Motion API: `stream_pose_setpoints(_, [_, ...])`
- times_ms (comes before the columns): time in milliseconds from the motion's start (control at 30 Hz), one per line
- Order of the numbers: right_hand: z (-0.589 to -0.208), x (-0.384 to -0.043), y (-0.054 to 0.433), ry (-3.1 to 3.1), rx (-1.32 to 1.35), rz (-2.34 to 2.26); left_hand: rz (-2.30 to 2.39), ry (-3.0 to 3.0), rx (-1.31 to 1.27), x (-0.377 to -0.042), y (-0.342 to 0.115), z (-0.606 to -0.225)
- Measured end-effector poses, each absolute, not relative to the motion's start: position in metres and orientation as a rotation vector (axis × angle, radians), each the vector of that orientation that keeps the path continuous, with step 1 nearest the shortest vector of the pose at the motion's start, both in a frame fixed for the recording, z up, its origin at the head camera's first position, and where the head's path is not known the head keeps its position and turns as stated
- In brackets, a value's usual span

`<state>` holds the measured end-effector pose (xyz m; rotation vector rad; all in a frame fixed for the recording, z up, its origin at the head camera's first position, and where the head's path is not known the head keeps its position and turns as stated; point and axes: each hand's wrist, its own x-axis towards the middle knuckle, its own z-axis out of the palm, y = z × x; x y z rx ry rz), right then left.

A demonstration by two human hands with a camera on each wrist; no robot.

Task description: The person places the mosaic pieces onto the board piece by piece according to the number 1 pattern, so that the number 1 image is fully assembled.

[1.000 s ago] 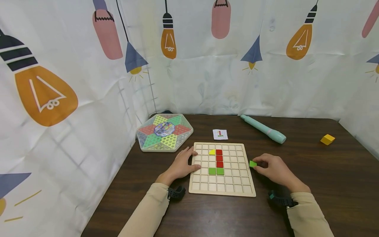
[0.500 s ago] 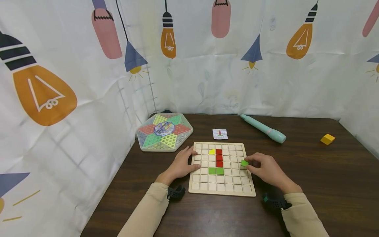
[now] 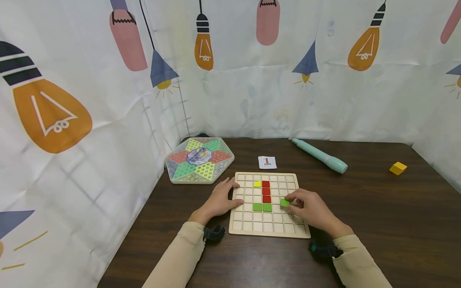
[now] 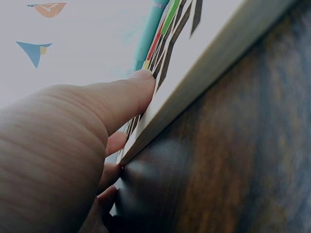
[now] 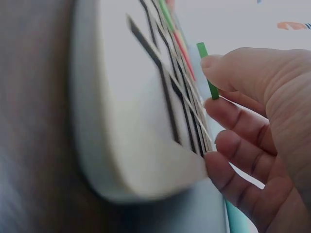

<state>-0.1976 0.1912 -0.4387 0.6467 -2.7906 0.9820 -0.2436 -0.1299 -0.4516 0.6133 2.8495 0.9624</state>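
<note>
A square wooden grid board [image 3: 258,227] lies on the dark table. My left hand [image 3: 219,199] rests on its left edge, thumb and fingertips spread along the rim. In the left wrist view the thumb [image 4: 129,97] lies over the board's border. Between thumb and finger, my right hand [image 3: 312,207] pinches a green square tile [image 3: 284,202] above the right part of the grid. Seen from the right wrist, that tile [image 5: 211,80] is edge-on and raised off the board. Red tiles [image 3: 266,191] stand in a column, with a yellow piece [image 3: 257,184] beside the top one and two green tiles [image 3: 257,207] below.
Behind the board lies a small printed pattern card [image 3: 267,162]. A hexagonal Chinese checkers box [image 3: 178,174] is at the back left. A mint-green tapered cylinder [image 3: 320,156] and a yellow block [image 3: 397,168] sit at the back right. A patterned curtain [image 3: 237,100] encloses the table.
My right hand has moved left with the green tile, from beside the board's right edge to over the grid. The left hand stays at the left edge.
</note>
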Motion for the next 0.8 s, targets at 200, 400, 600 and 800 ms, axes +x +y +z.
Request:
stream_pose_setpoints(200, [-0.443,-0.196,0.182,-2.787,0.677,0.964,0.965,2.850,0.611,-0.244,-0.130,-0.451])
stream_pose_setpoints(400, [-0.446,-0.196,0.175,-2.778,0.704,0.952,0.967,2.848,0.615,-0.243,-0.130,-0.452])
stream_pose_setpoints(600, [-0.446,-0.196,0.174,-2.772,0.707,0.961,0.965,2.855,0.617,-0.244,-0.130,-0.452])
stream_pose_setpoints(800, [-0.447,-0.196,0.173,-2.782,0.704,0.953,0.971,2.848,0.625,-0.244,-0.130,-0.451])
